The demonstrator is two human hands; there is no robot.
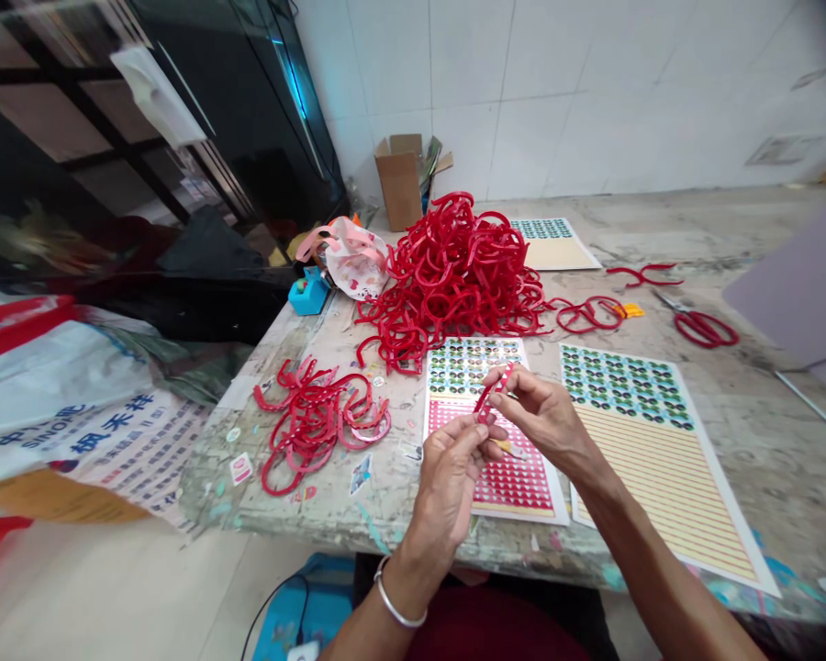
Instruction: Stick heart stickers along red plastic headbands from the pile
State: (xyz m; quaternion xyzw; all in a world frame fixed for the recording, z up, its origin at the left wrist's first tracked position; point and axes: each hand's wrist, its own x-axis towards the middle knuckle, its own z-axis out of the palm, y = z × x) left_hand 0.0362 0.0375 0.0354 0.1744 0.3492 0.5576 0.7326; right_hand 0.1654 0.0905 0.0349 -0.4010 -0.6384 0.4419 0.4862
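Above a sticker sheet [516,491] with a red patterned lower part, both hands hold one small curved red band [483,400]. My left hand [452,464] pinches its lower end; a small pointed tool with a yellowish handle [502,445] shows by its fingers. At the upper end, my right hand [541,411] has thumb and fingers closed on the band, where a white-dotted strip shows. Behind the hands rises a big pile of plain red bands [461,266]. A smaller heap of dotted red bands [317,418] lies to the left.
Another sticker sheet [661,459] lies at the right, with red-handled scissors [706,328] beyond it. A third sheet [557,252] is behind the pile. Back left are a blue tape dispenser [308,294], a white-and-pink bag [354,262] and an open cardboard box [399,188].
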